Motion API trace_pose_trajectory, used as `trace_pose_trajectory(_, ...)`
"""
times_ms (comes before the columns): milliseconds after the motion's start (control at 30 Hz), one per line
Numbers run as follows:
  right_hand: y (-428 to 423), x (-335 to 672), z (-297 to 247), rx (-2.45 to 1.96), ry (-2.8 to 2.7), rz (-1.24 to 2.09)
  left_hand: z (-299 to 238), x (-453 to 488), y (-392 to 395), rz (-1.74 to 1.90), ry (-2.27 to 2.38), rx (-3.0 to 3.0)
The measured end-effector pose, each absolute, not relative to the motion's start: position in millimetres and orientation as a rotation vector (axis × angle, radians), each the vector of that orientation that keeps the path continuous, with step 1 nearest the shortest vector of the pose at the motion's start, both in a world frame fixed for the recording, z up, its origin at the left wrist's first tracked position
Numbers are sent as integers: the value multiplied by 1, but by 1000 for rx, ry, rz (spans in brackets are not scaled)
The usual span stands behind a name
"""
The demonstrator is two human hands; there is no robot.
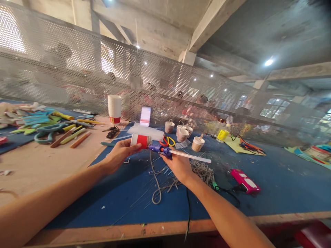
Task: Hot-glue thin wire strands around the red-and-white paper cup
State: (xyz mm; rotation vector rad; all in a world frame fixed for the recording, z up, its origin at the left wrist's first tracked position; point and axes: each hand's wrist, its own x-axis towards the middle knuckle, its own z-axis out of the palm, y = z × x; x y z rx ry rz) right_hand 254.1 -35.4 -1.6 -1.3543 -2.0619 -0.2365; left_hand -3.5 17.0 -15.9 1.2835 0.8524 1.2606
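Observation:
Held on its side in my left hand (123, 151) is a red and white paper cup (141, 141), its end turned to the right. My right hand (181, 163) is closed round a blue glue gun (160, 149), whose tip points at the cup's end; whether they touch I cannot tell. A long clear glue stick (192, 156) sticks out of the gun's back. Grey cord (156, 186) hangs down below the cup, and a tangled heap of the cord (204, 172) lies beside my right hand.
Beyond my hands stand several small cord-wrapped cups (183, 135), scissors (169, 141) and a stack of paper cups (114, 110). A pink power strip (245, 181) lies right, near a yellow-labelled bottle (222, 134). Tools and gloves (38, 119) crowd the left. A perforated screen (155, 79) borders the back.

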Motion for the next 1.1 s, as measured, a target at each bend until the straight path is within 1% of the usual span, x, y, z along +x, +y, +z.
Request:
trace_pose_trajectory(867, -38, 254, 2, -1353, -2018, -208, -14, -2, 14, 1225, 872, 1327)
trace_pose_trajectory(1100, -36, 255, -1, -1356, -2002, -277, -14, -1, 13, 1200, 844, 1351)
